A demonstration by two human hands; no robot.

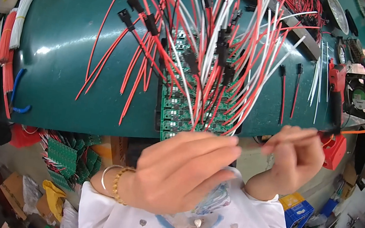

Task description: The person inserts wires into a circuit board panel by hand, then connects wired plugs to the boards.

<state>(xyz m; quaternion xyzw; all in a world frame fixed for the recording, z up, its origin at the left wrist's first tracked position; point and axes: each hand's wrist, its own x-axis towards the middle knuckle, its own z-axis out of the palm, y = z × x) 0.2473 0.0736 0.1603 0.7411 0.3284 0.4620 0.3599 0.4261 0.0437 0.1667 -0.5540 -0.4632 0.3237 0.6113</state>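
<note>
My left hand point(185, 169), with two bracelets at its wrist, is over the near end of a green circuit board panel point(171, 112). Its fingers are bent and pressed together; what they hold, if anything, is hidden. Off to the right, my right hand point(295, 155) is raised by the table's edge. Its thumb and fingers are drawn into a pinch, a little blurred, and I cannot make out anything in them. Red and white wires point(248, 91) rise in a dense bunch from the panel. Several end in black plug connectors point(151, 24).
Loose red wires point(138, 78) lie on the green table point(48, 88) left of the panel. To the right are a red-handled tool point(336, 83), a black fan point(361, 97) and a grey bar point(306, 43). Wired boards point(61, 157) are piled below the table's left edge.
</note>
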